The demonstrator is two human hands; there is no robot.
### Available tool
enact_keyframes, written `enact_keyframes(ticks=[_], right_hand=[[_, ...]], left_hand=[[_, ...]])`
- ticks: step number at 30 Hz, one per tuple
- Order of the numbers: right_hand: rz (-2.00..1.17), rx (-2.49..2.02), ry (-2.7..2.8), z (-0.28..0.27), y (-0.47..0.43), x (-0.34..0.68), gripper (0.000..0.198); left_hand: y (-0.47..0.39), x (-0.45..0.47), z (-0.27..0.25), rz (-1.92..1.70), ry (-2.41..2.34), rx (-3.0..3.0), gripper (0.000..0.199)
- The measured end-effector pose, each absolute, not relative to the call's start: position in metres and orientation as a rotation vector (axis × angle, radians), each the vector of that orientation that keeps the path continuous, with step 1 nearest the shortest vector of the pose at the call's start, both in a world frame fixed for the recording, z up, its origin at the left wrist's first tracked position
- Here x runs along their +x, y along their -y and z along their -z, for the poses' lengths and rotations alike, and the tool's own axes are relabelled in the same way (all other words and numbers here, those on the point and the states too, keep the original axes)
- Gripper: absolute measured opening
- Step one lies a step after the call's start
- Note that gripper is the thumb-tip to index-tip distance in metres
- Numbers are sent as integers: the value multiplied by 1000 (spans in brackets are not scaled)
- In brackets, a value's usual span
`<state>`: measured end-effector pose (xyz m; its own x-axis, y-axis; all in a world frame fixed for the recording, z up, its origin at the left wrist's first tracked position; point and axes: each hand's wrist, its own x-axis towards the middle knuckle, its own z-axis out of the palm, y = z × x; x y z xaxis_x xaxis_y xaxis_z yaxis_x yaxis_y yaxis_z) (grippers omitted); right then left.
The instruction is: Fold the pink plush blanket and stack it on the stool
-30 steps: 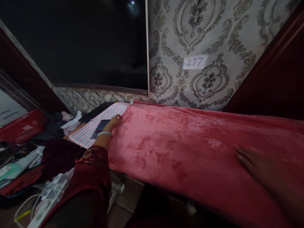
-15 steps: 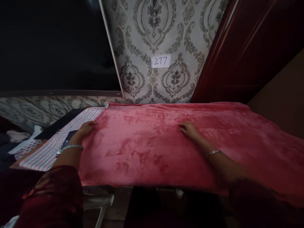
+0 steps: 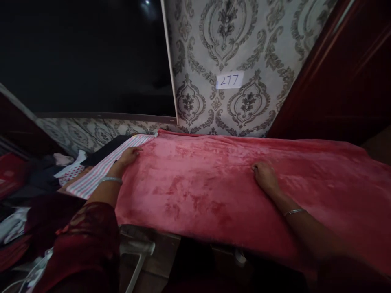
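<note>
A pink plush blanket (image 3: 189, 191) lies spread over a long surface, its nap marked by darker brushed patches. At its left edge is my left hand (image 3: 128, 156), fingers closed on the edge with the fingertips over the pink cloth. Toward the middle, my right hand (image 3: 265, 176) has its fingers curled in a pinch on the blanket, where a faint crease runs to the fingertips. Below the left forearm a striped cloth (image 3: 94, 175) sticks out past the blanket.
Behind rises a patterned wall with a paper label (image 3: 229, 80) reading 277. A large dark screen (image 3: 91, 61) stands at the left, a dark red panel (image 3: 336, 81) at the right. Clothes (image 3: 39, 175) are heaped at far left. A white stool-like frame (image 3: 137, 248) is below.
The view has turned left, so everything sits further right in the picture. My right hand's fingers look more tightly curled. The blanket still lies spread out.
</note>
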<state>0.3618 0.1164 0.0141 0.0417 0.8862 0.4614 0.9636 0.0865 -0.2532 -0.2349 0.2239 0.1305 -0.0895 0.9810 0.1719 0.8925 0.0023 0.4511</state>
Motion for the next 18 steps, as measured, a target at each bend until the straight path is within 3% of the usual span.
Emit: enact_keyframes(ticks=[18], right_hand=[[185, -1778, 1579, -65, -89, 385, 25]], left_hand=[[-189, -225, -169, -891, -2156, 2024, 21]])
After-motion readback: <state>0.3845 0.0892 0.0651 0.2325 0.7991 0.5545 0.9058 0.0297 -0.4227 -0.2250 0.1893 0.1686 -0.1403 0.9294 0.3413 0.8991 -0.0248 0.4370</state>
